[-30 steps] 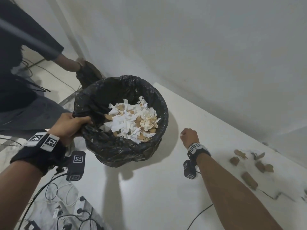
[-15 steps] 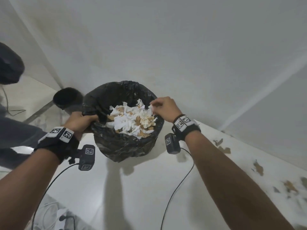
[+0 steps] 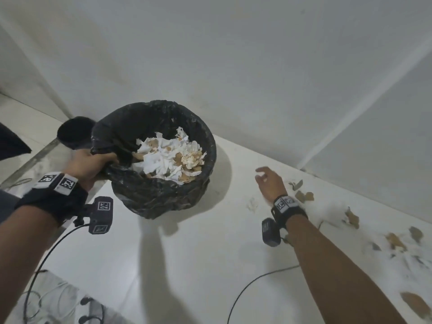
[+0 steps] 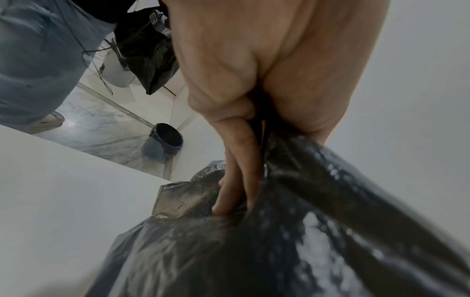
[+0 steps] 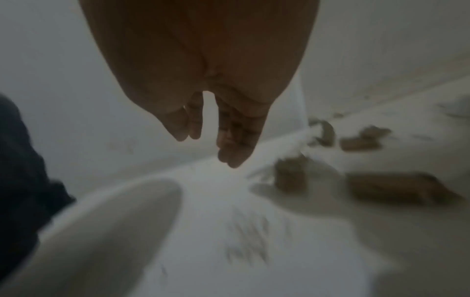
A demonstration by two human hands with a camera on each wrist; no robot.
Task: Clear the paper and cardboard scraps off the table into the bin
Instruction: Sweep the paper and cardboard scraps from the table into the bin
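The left hand (image 3: 90, 163) grips the near rim of the bin (image 3: 159, 202), its fingers (image 4: 236, 180) curled into the bunched edge of the black plastic liner, which reads in the left wrist view as thin, slick and crinkly. The right hand (image 3: 271, 183) hangs above the table (image 3: 187, 265) with its fingers (image 5: 236, 140) loose and spread, holding nothing, just beside the nearest brown cardboard scraps (image 3: 304, 196).

The bin stands on the table near the wall, already partly filled with torn white paper (image 3: 161, 160) and bits of cardboard. More scraps lie scattered along the table's right side, well apart from the bin; most are blurred, so their exact shapes cannot be told.

These pieces are probably very light and will slide or flutter rather than resist. The paper is soft and will crumple in a closed fist; the cardboard is stiffer and lies flat, so it likely needs a fingertip under an edge, or sweeping into a pile and scooping from beneath. The liner may slip unless the grip on the rim is firm.

On the floor beyond the table stands a second lined bin (image 4: 165, 140).
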